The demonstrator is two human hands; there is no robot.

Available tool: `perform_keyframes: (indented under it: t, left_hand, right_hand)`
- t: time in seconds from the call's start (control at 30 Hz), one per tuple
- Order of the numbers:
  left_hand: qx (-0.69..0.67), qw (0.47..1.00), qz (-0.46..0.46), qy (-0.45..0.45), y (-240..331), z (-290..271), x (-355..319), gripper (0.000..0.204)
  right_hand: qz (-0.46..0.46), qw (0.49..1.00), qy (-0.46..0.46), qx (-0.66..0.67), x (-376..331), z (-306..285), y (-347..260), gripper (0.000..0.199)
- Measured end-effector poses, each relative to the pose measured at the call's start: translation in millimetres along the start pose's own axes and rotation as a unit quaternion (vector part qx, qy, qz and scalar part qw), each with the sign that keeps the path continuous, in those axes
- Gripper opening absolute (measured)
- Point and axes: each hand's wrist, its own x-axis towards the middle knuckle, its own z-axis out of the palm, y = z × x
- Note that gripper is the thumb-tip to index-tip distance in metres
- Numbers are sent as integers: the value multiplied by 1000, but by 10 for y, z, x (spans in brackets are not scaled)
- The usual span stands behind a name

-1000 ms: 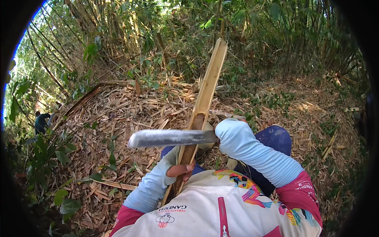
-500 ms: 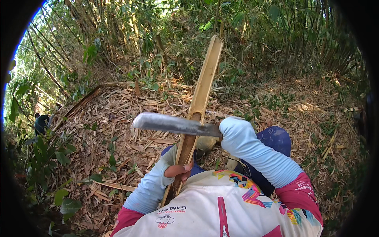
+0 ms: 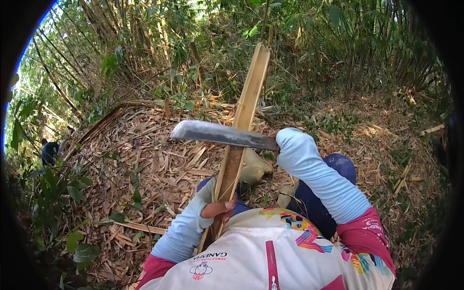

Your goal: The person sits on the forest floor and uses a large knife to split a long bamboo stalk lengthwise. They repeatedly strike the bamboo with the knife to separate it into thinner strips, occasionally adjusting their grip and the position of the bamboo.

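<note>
A split length of bamboo (image 3: pixel 245 106) runs from against my body up and away, its hollow side facing up. My left hand (image 3: pixel 216 203) is wrapped round its near part, thumb across the top. In my right hand (image 3: pixel 286 140) is a machete (image 3: pixel 222 135), held by the handle, which the hand and pale blue sleeve mostly hide. Its broad grey blade lies crosswise over the bamboo, tip to the left. Whether the edge touches the bamboo I cannot tell.
Dry bamboo leaves and chips (image 3: pixel 145 154) cover the ground. My boots (image 3: pixel 253 171) are just beyond my left hand, close to the blade. Dense bamboo (image 3: pixel 377 43) stands behind. Green plants (image 3: pixel 53 188) grow at the left, where another person (image 3: pixel 50 151) is partly visible.
The machete has moved away from my body, up along the bamboo and slightly right, with my right hand. My left hand and the bamboo have barely shifted.
</note>
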Motion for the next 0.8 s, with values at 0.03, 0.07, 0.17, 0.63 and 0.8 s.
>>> perform_keyframes:
  t: [0.03, 0.07, 0.17, 0.63, 0.8]
  left_hand:
    - [-8, 1000, -1, -1, -1, -5, 7, 61]
    - [-15, 1000, -1, -3, -5, -9, 18, 61]
    - [-4, 1000, -10, 7, -20, 5, 39, 63]
    - [9, 999, -5, -31, 11, 14, 22, 45]
    - [7, 1000, -18, -19, -35, -39, 29, 63]
  right_hand:
    - [26, 998, -55, -18, 22, -17, -44, 15]
    - [53, 992, -110, -36, 31, -17, -124, 16]
    - [-3, 998, -58, -41, -25, 8, -236, 13]
    - [-65, 993, -85, -44, -73, 16, -120, 14]
    - [-23, 999, -45, 9, 52, -107, -41, 9]
